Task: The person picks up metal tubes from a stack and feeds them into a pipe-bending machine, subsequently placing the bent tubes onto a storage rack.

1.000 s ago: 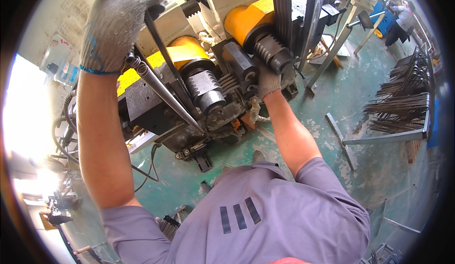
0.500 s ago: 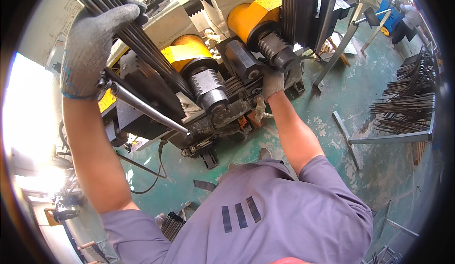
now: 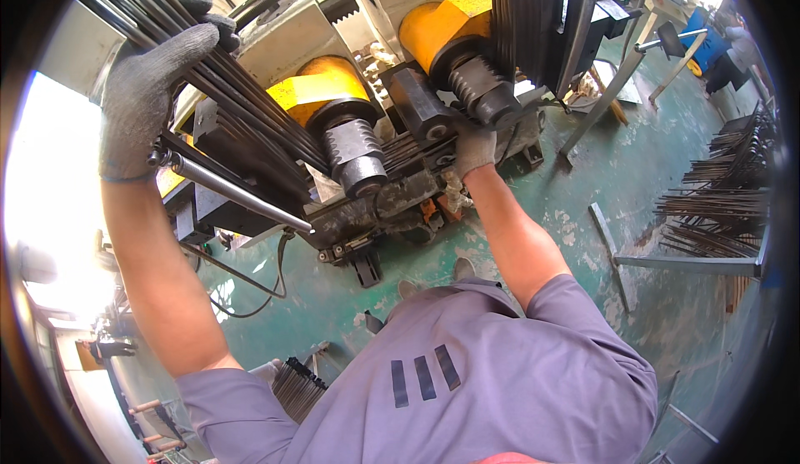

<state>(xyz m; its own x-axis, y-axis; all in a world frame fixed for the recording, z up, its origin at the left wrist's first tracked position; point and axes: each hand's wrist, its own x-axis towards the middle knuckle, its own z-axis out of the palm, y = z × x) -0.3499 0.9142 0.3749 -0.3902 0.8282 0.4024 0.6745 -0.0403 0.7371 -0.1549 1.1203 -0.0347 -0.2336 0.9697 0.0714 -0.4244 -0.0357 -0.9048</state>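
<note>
In a grey knit glove, my left hand (image 3: 158, 89) is wrapped round a bundle of long dark metal rods (image 3: 242, 89) at the upper left. The bundle slants down to the right, toward a ridged steel roller (image 3: 350, 147) below a yellow housing (image 3: 321, 85). My right hand (image 3: 475, 147), also gloved, reaches in beside a black hexagonal block (image 3: 418, 102), below a second ridged roller (image 3: 479, 89). Its fingers are hidden behind the machine parts. Rod lengths (image 3: 400, 152) show between the first roller and this hand. A slim steel bar (image 3: 242, 189) juts out under my left wrist.
Dark upright bars (image 3: 529, 22) stand beside the second yellow housing (image 3: 446, 27). At the right, a metal rack (image 3: 692, 264) bears piles of thin rods (image 3: 717, 202). A cable (image 3: 267, 297) loops over the green floor. Another person (image 3: 737, 56) is at the far right.
My left hand has shifted slightly left and down with the rod bundle, which lies at a flatter slant. My right hand stays by the block, a little farther left.
</note>
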